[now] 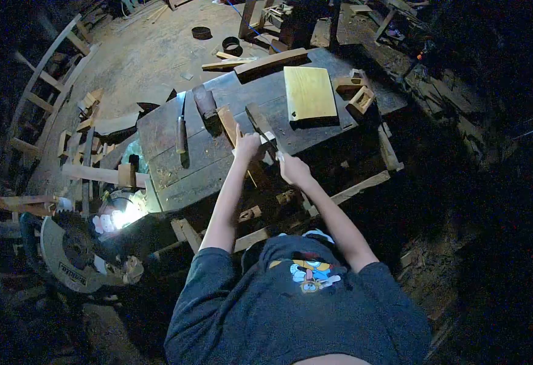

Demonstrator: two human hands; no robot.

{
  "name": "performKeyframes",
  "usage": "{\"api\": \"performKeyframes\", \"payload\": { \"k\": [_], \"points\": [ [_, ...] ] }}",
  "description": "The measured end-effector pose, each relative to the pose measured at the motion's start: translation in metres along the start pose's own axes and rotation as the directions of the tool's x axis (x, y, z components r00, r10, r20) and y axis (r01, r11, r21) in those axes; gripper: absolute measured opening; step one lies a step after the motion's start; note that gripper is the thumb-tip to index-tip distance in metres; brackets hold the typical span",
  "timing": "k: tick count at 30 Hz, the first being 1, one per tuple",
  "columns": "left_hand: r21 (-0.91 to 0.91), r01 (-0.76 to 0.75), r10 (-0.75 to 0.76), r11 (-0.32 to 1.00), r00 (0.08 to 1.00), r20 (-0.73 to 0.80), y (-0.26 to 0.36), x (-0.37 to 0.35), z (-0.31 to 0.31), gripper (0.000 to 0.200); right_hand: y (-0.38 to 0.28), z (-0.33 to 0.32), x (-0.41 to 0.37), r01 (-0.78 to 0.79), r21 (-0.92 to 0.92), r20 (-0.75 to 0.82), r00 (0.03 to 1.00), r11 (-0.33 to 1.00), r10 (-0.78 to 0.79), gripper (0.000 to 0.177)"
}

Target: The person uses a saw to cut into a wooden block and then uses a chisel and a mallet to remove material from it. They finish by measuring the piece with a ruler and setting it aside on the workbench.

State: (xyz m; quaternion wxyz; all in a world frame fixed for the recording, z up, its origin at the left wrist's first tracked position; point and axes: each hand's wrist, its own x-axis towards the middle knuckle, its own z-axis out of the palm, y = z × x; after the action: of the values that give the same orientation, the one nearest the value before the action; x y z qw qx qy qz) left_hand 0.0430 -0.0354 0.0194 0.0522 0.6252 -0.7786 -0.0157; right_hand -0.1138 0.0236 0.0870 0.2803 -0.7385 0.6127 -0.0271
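Note:
At the near edge of a wooden workbench [151, 131], my left hand [247, 146] is closed with its index finger along a brown strip of wood [227, 120]. My right hand [294, 170] is closed on the near end of a dark, narrow bar [256, 115], whose exact kind I cannot make out. A small pale piece [268, 137] crosses this bar between my hands. Left of them lie a dark-handled knife [181, 125] and a dark cylindrical piece [204, 102]. A pale yellow board [310, 92] rests to the right.
Wooden hand planes [360, 101] sit at the bench's right end. A long wood piece [271, 62] lies along the far edge. At lower left stand a circular saw [69, 255] and a bright lamp [122, 217]. A curved wooden frame [41, 91] leans at far left.

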Motion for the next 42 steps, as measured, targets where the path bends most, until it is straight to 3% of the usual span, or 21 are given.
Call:
{"api": "performKeyframes", "payload": {
  "k": [1, 6, 8, 10, 12, 14, 16, 20, 23, 25, 27, 29, 34, 36, 37, 40, 41, 42],
  "points": [
    [0.021, -0.012, 0.012, 1.0, 1.0, -0.001, 0.0, 0.0, 0.001, 0.012, 0.005, -0.002, -0.014, 0.024, 0.024, -0.04, 0.999, 0.999, -0.023, 0.022],
    [0.0, 0.055, -0.055, 0.998, 0.998, 0.028, 0.004, -0.003, 0.005, 0.009, 0.025, -0.02, -0.075, -0.055, 0.003, 0.085, 0.995, 0.998, 0.054, 0.019],
    [0.086, 0.017, -0.016, 0.996, 1.0, -0.016, 0.006, -0.008, -0.007, 0.019, 0.027, -0.017, -0.065, -0.01, 0.031, 0.061, 0.998, 0.999, 0.008, 0.017],
    [0.027, 0.041, -0.041, 0.999, 0.999, 0.007, 0.003, -0.006, -0.005, 0.029, 0.02, -0.031, -0.049, -0.005, -0.045, 0.09, 0.996, 0.999, 0.009, 0.017],
    [0.118, 0.07, -0.063, 0.991, 0.996, -0.06, -0.002, 0.004, 0.014, 0.029, 0.018, -0.054, -0.046, 0.162, -0.084, 0.066, 0.985, 0.983, -0.157, 0.017],
    [0.058, 0.047, -0.045, 0.997, 0.998, -0.033, -0.002, 0.004, 0.01, 0.014, 0.025, -0.06, -0.045, 0.157, -0.099, 0.095, 0.984, 0.983, -0.148, 0.017],
    [0.115, -0.048, 0.055, 0.992, 0.997, -0.058, -0.005, 0.003, 0.016, 0.01, 0.026, -0.059, -0.053, 0.229, -0.099, 0.171, 0.963, 0.968, -0.211, 0.017],
    [0.153, -0.094, 0.109, 0.984, 0.99, -0.094, 0.002, -0.009, 0.013, 0.006, 0.029, -0.043, -0.069, 0.155, -0.024, 0.19, 0.971, 0.988, -0.148, 0.015],
    [0.308, -0.134, 0.219, 0.942, 0.941, -0.259, 0.0, -0.011, 0.017, 0.005, 0.018, -0.04, -0.052, 0.225, 0.047, 0.108, 0.967, 0.973, -0.229, 0.014],
    [0.32, -0.142, 0.223, 0.937, 0.946, -0.235, 0.002, -0.013, 0.018, 0.004, 0.01, -0.015, -0.017, 0.204, -0.026, 0.11, 0.974, 0.979, -0.2, 0.021],
    [0.336, -0.152, 0.234, 0.93, 0.947, -0.22, 0.002, -0.01, 0.013, 0.004, -0.004, -0.003, 0.011, 0.176, 0.066, 0.035, 0.983, 0.982, -0.178, 0.016],
    [0.183, -0.043, 0.07, 0.982, 0.988, -0.14, 0.004, -0.009, 0.008, 0.006, -0.005, 0.004, 0.017, 0.151, 0.083, -0.001, 0.988, 0.985, -0.152, 0.017],
    [0.093, 0.043, -0.04, 0.995, 0.999, -0.037, 0.008, -0.007, 0.006, 0.009, 0.02, -0.016, -0.054, 0.068, 0.113, 0.056, 0.996, 0.991, -0.075, 0.019],
    [0.108, 0.009, 0.001, 0.994, 0.995, -0.099, 0.009, -0.009, 0.01, 0.009, 0.027, -0.026, -0.088, -0.016, 0.065, 0.092, 0.996, 0.998, 0.01, 0.02],
    [0.167, -0.097, 0.141, 0.981, 0.952, -0.272, 0.009, -0.014, 0.012, 0.01, 0.026, -0.032, -0.095, -0.079, -0.001, 0.135, 0.988, 0.997, 0.078, 0.023],
    [0.248, -0.022, 0.085, 0.968, 0.965, -0.246, 0.019, -0.018, 0.005, 0.01, 0.015, -0.032, -0.081, 0.064, 0.047, 0.039, 0.997, 0.997, -0.065, 0.023],
    [0.295, -0.042, 0.137, 0.954, 0.941, -0.309, 0.018, -0.019, 0.01, 0.009, 0.007, -0.027, -0.062, -0.053, 0.183, 0.167, 0.986, 0.982, 0.022, 0.022],
    [0.295, -0.047, 0.142, 0.954, 0.94, -0.31, 0.017, -0.019, 0.012, 0.009, 0.005, -0.014, -0.043, 0.016, 0.119, 0.085, 0.996, 0.993, -0.026, 0.021]
  ]
}}
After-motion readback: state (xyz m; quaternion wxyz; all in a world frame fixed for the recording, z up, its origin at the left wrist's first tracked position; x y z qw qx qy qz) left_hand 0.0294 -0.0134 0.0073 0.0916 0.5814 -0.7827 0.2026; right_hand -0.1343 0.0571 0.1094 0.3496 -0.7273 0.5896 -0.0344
